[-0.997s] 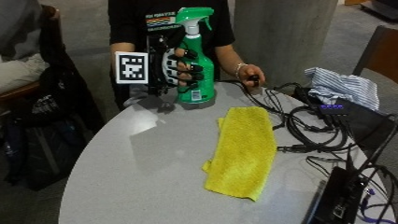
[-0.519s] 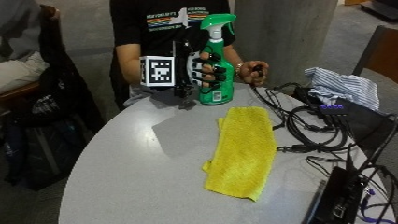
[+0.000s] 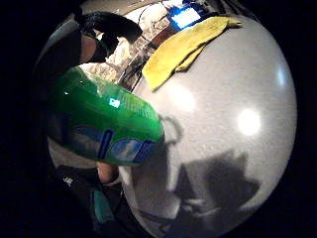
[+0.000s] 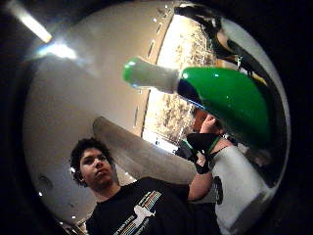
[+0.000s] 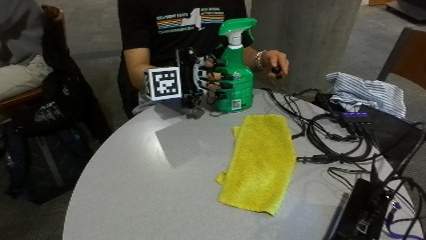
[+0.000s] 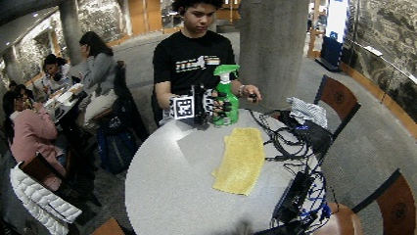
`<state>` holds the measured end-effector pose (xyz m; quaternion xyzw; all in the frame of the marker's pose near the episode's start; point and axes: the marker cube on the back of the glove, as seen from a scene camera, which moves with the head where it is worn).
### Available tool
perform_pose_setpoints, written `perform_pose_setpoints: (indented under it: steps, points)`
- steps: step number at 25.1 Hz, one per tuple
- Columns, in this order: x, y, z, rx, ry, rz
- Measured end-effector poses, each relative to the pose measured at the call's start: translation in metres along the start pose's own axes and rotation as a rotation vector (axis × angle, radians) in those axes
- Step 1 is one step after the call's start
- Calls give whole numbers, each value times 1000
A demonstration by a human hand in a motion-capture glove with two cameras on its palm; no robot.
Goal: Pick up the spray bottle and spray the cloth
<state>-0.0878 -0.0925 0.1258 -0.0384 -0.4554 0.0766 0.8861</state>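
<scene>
While the outside view shows the whole round grey desk (image 5: 133, 190), the long yellow fuzzy cloth (image 5: 259, 162) lies nearest, in the lower middle of the frame, flat and running away from the camera. Tangled black cables (image 5: 333, 140) sit to its right, with a crumpled blue-striped fabric (image 5: 366, 92) in the upper right. Beyond the cloth, at upper centre, the green plastic spray bottle with a white-and-green trigger head (image 5: 234, 75) stands upright, held just above the desk's far edge. The black-gloved right hand (image 5: 212, 80) has its fingers curled round the bottle's body from the side. Only the little-finger palm view shows the bottle's blue label, with the cloth beyond it; the thumb-side view alone shows the nozzle against the ceiling.
</scene>
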Motion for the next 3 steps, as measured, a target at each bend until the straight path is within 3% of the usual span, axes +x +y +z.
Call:
perform_pose_setpoints:
  steps: [3]
  points:
    - [-1,5,-17,53,64,6]
